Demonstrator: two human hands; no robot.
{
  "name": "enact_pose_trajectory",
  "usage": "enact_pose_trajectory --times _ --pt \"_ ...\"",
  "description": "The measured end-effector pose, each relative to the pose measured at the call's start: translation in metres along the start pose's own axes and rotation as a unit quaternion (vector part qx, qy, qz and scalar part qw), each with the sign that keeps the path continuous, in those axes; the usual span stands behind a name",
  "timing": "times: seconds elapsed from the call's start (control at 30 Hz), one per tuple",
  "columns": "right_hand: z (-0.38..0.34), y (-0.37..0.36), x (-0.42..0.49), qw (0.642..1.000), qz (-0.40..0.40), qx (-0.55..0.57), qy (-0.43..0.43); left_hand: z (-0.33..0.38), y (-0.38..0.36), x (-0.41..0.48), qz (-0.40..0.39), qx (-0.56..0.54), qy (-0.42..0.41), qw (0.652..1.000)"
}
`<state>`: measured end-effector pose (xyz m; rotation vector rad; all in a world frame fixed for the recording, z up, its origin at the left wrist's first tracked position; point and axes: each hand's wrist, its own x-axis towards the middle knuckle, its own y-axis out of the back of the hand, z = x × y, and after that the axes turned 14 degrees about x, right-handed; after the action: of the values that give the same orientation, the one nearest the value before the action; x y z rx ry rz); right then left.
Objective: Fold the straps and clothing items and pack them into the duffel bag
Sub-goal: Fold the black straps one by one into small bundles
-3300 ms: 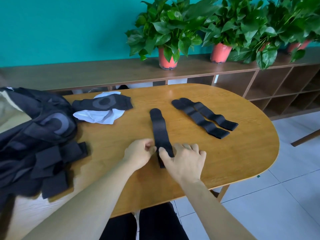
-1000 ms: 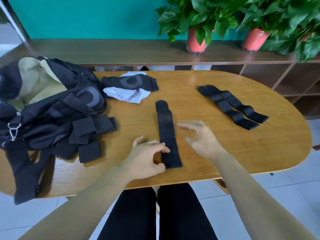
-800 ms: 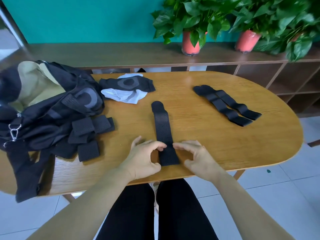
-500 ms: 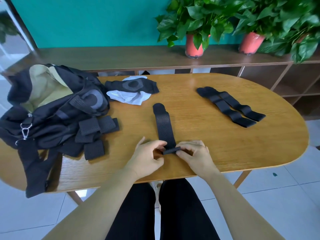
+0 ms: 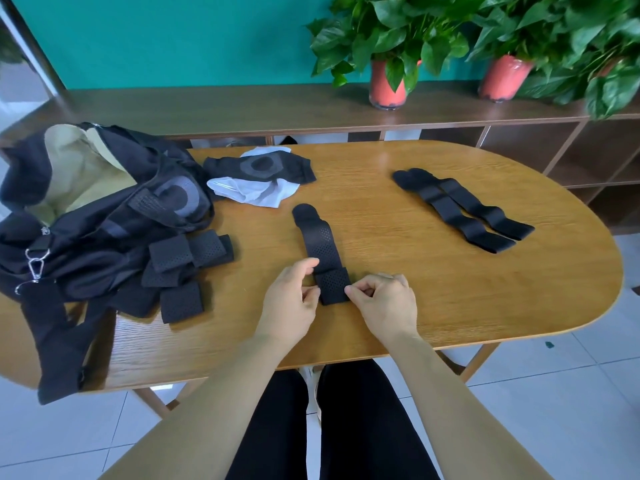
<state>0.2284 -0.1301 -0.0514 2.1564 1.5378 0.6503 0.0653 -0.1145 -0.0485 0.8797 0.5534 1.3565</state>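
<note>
Strap (image 5: 320, 244) lies lengthwise mid-tabletop (image 5: 398, 306), near end turned over once into a short flap. Left hand (image 5: 289, 303) & right hand (image 5: 386, 303) pinch that flap at its side edges, fingers (image 5: 353, 291) closed on the fabric. Looks soft, light, perforated, limp, so prob. springs open unless pressed flat. Best hold: both edges of the fold. Duffel bag (image 5: 86, 202) sits open at left w/ folded straps (image 5: 183, 271) beside it; two more straps (image 5: 464, 209) wait at right.
</note>
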Motion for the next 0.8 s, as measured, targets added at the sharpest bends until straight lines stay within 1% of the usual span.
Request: enact_pose_trajectory --times 0.1,0.2,0.27,0.33,0.43,0.53,0.63,0.73,0.8 --pt "0.000 -0.003 0.000 1.000 0.018 -0.011 -0.002 0.001 -0.002 0.002 0.023 0.012 0.005 1.000" --pt "-0.002 -0.004 0.001 1.000 0.012 -0.019 -0.015 0.002 -0.005 0.005 0.043 0.043 -0.001 0.998" --pt "-0.005 -0.002 0.002 0.999 -0.002 -0.026 -0.026 0.003 -0.007 0.008 0.062 0.068 -0.030 0.995" --pt "-0.009 0.002 0.005 0.998 -0.025 -0.035 -0.040 0.000 -0.009 0.009 0.071 0.118 -0.062 0.989" --pt "-0.013 0.006 0.009 0.995 -0.058 -0.045 -0.062 -0.006 -0.013 0.009 0.071 0.184 -0.090 0.976" --pt "-0.017 0.007 0.013 0.993 -0.077 -0.048 -0.081 -0.010 -0.016 0.006 0.074 0.206 -0.119 0.968" --pt "-0.018 0.006 0.018 0.990 -0.090 -0.050 -0.101 -0.010 -0.016 0.004 0.067 0.217 -0.131 0.965" --pt "-0.017 0.007 0.019 0.989 -0.091 -0.069 -0.098 -0.008 -0.013 0.002 0.057 0.249 -0.138 0.957" --pt "-0.018 0.008 0.017 0.988 -0.093 -0.090 -0.085 -0.006 -0.008 0.003 0.047 0.293 -0.155 0.942"
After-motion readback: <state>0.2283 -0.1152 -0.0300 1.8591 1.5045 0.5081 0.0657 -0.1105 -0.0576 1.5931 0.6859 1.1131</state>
